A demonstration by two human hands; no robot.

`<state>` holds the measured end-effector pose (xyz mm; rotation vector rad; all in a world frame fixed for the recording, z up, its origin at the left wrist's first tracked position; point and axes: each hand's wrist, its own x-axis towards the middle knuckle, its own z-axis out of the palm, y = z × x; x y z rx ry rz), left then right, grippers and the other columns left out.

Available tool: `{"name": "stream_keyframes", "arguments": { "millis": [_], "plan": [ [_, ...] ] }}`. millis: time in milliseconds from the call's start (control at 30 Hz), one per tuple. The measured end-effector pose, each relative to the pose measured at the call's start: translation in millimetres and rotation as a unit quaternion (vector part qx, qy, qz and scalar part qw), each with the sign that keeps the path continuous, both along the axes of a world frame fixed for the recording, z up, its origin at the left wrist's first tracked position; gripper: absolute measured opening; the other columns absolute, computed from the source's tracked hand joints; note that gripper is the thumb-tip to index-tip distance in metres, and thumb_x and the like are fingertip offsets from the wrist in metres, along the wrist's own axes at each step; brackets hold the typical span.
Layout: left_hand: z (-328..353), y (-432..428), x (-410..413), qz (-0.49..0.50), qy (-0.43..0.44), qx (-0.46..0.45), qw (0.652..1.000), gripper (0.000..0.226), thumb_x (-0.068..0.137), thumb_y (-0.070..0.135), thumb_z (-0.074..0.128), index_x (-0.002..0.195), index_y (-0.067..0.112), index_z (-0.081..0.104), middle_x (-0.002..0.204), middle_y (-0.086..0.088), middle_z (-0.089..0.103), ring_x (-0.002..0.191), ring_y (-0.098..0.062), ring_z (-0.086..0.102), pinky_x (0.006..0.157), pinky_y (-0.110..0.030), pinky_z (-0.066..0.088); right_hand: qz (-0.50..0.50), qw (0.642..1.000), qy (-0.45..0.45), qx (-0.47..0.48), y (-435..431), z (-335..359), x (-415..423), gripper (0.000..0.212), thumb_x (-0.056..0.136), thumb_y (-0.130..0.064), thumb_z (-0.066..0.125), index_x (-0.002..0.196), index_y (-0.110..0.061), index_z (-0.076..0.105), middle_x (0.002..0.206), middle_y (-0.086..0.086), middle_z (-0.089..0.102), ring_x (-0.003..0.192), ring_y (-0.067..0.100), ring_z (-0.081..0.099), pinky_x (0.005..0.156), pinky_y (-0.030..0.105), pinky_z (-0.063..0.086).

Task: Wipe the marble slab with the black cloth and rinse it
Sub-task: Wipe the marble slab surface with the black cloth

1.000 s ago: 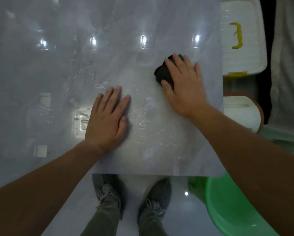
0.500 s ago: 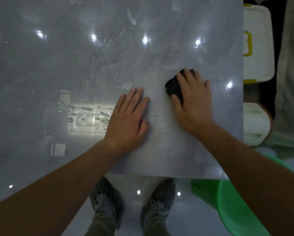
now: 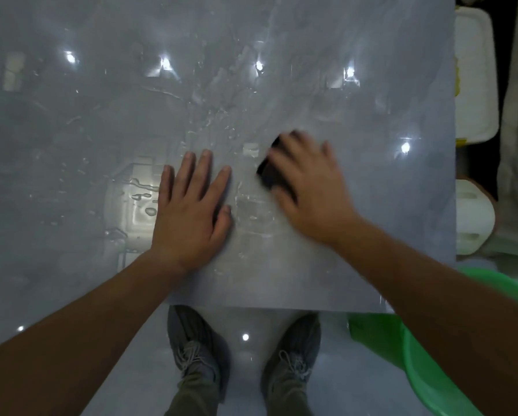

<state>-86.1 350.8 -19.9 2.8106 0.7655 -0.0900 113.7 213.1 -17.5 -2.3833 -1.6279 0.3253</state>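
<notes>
Head: black cloth (image 3: 269, 174) lies under fingers (image 3: 293, 151) of right hand (image 3: 310, 190).

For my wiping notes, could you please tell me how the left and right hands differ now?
The left hand lies flat directly on the marble slab; the right hand presses on the black cloth. The left hand looks sharp, the right hand blurred. Both are bare and lie over the slab.

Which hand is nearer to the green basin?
Right. The right hand presses the cloth on the slab, beyond the basin at the near right corner; the left hand lies flat further left.
</notes>
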Motion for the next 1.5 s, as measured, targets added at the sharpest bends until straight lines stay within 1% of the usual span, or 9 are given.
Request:
{"name": "stream_keyframes", "arguments": {
  "millis": [167, 267, 367, 533, 767, 967, 1233, 1400, 1500],
  "plan": [
    [7.3, -10.4, 6.1, 0.024, 0.002, -0.015, 1.000, 0.063, 0.095, 0.037, 0.033, 0.155, 0.018, 0.031, 0.167, -0.014, 0.012, 0.155, -0.030, 0.002, 0.123, -0.054, -0.002, 0.140, 0.990, -0.004, -0.032, -86.9, 7.0, -19.6, 0.056, 0.097, -0.044, 0.046, 0.149, -0.024, 0.045, 0.163, 0.008, 0.031, 0.153, 0.031, 0.021, 0.122, 0.058, 0.014],
    [11.8, -26.9, 11.0, 0.017, -0.020, -0.030, 0.999, 0.061, 0.095, 0.033, 0.032, 0.154, 0.016, 0.035, 0.166, -0.015, 0.016, 0.155, -0.030, 0.006, 0.124, -0.053, -0.001, 0.008, 1.000, 0.005, -0.023, -81.3, 1.3, 31.3, 0.058, 0.094, -0.041, 0.049, 0.149, -0.021, 0.045, 0.162, 0.009, 0.033, 0.152, 0.030, 0.025, 0.120, 0.062, 0.017],
    [11.6, -48.8, 17.5, -0.005, -0.030, -0.052, 0.998, 0.060, 0.094, 0.030, 0.035, 0.152, 0.015, 0.039, 0.165, -0.016, 0.021, 0.154, -0.031, 0.011, 0.124, -0.054, 0.004, -0.120, 0.992, 0.016, -0.026, -64.4, 1.3, 59.2, 0.060, 0.098, -0.041, 0.046, 0.153, -0.021, 0.036, 0.165, 0.008, 0.026, 0.154, 0.029, 0.017, 0.124, 0.057, 0.007],
    [8.5, -67.6, 24.6, -0.014, -0.026, -0.051, 0.998, 0.058, 0.094, 0.029, 0.037, 0.150, 0.013, 0.041, 0.164, -0.017, 0.020, 0.154, -0.031, 0.010, 0.123, -0.054, 0.006, -0.051, 0.998, 0.031, -0.033, -102.0, 7.7, 67.3, 0.061, 0.098, -0.044, 0.042, 0.154, -0.023, 0.034, 0.166, 0.005, 0.025, 0.154, 0.027, 0.016, 0.125, 0.054, 0.011],
    [3.9, -84.0, 32.2, -0.017, -0.032, -0.041, 0.999, 0.056, 0.093, 0.029, 0.039, 0.147, 0.014, 0.045, 0.164, -0.017, 0.022, 0.154, -0.033, 0.012, 0.123, -0.055, 0.007, -0.149, 0.988, 0.033, -0.033, -209.8, 14.2, -2.2, 0.063, 0.096, -0.044, 0.046, 0.153, -0.020, 0.038, 0.165, 0.007, 0.025, 0.155, 0.027, 0.014, 0.122, 0.058, 0.018],
    [5.3, -81.5, 31.2, -0.028, -0.043, -0.036, 0.998, 0.056, 0.095, 0.030, 0.034, 0.148, 0.014, 0.045, 0.163, -0.016, 0.024, 0.153, -0.034, 0.016, 0.123, -0.053, 0.009, -0.011, 1.000, 0.020, -0.013, -151.8, 6.3, -52.8, 0.060, 0.095, -0.043, 0.051, 0.150, -0.021, 0.044, 0.163, 0.008, 0.032, 0.152, 0.033, 0.022, 0.122, 0.057, 0.016],
    [8.9, -43.3, -2.9, 0.004, -0.050, -0.012, 0.999, 0.050, 0.097, 0.027, 0.037, 0.143, 0.010, 0.050, 0.160, -0.018, 0.031, 0.150, -0.035, 0.023, 0.121, -0.056, 0.016, -0.179, 0.984, 0.011, -0.014, -129.6, 3.8, -46.2, 0.068, 0.098, -0.045, 0.044, 0.158, -0.018, 0.027, 0.167, 0.009, 0.021, 0.155, 0.030, 0.012, 0.124, 0.058, 0.008],
    [10.2, -15.1, -41.9, 0.062, -0.021, 0.004, 0.998, 0.052, 0.096, 0.029, 0.035, 0.145, 0.015, 0.046, 0.161, -0.016, 0.028, 0.151, -0.033, 0.019, 0.122, -0.054, 0.010, 0.029, 0.999, 0.011, 0.006, -85.6, 4.4, -85.3, 0.060, 0.098, -0.044, 0.047, 0.152, -0.020, 0.041, 0.163, 0.008, 0.032, 0.152, 0.032, 0.022, 0.122, 0.059, 0.013],
    [8.2, -2.0, -56.8, 0.038, -0.028, -0.010, 0.999, 0.053, 0.098, 0.029, 0.032, 0.147, 0.014, 0.045, 0.162, -0.015, 0.029, 0.151, -0.033, 0.021, 0.121, -0.055, 0.016, -0.030, 0.999, -0.002, 0.013, -29.3, -2.5, -60.8, 0.059, 0.099, -0.043, 0.043, 0.153, -0.020, 0.038, 0.163, 0.007, 0.032, 0.152, 0.031, 0.022, 0.123, 0.057, 0.012]
  ]
}}
